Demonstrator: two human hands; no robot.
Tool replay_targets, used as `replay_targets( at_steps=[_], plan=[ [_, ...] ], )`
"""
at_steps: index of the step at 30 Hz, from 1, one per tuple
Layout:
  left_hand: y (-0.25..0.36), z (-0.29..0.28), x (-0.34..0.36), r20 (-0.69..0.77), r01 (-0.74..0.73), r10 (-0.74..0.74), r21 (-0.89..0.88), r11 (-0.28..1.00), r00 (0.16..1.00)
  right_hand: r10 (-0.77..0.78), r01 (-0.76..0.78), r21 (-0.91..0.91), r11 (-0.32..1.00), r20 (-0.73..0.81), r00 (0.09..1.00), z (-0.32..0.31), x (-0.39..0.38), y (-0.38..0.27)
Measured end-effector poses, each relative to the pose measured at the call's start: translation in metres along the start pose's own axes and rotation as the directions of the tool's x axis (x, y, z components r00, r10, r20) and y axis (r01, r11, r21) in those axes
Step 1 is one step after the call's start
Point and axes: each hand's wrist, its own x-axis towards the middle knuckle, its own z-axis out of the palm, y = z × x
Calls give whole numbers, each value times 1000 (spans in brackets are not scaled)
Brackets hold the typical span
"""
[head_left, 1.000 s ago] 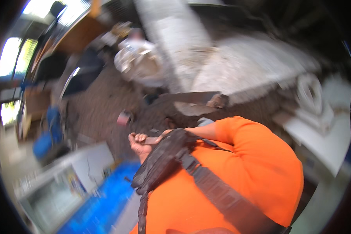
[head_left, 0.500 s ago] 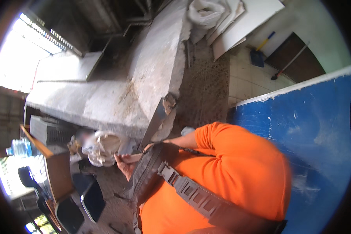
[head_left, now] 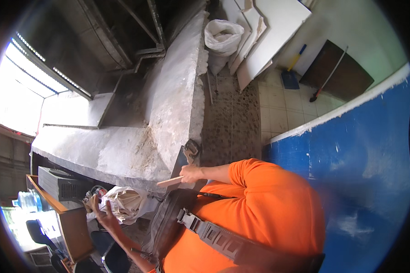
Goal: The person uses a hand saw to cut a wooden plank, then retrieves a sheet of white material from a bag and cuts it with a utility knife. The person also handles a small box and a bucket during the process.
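My right hand [head_left: 191, 174] is closed around a short pale wooden strip [head_left: 167, 182], just in front of a handsaw [head_left: 190, 150] lying at the near corner of a rough grey concrete counter [head_left: 168, 113]; whether it touches the saw I cannot tell. My left hand [head_left: 105, 213] is raised to the left with its fingers apart and nothing in them, beside a crumpled white sack [head_left: 124, 204]. A dark bag on a strap [head_left: 168, 214] hangs across the orange shirt between my arms.
A blue scuffed wall [head_left: 351, 173] rises at the right. White boards [head_left: 273, 41] and an open white sack [head_left: 223, 38] stand beyond the counter, near a blue dustpan [head_left: 290, 78]. A wooden cabinet [head_left: 70, 232], grey unit [head_left: 59, 184] and black chairs [head_left: 102, 259] are at the left.
The view has swung round toward the counter and blue wall. My hands, earlier together at the chest bag, have separated: the left moved out and opened, the right holds the wooden strip near the saw.
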Motion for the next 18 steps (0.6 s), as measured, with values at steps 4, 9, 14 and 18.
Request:
replay_targets(
  at_steps=[4,9,14,18],
  plan=[
    [157,-55,80,64,-323,320,61,944,945,61,-58,-71,996,50,997,-6,0,86],
    [273,-51,116,94,-624,618,89,776,781,256,-254,42,966,-45,966,-33,10,91],
    [259,-7,147,137,-653,654,-62,755,744,276,-273,178,946,5,961,-30,17,105],
    [284,-2,167,98,-745,753,-109,658,651,119,59,680,731,-212,970,9,98,135]
  ],
)
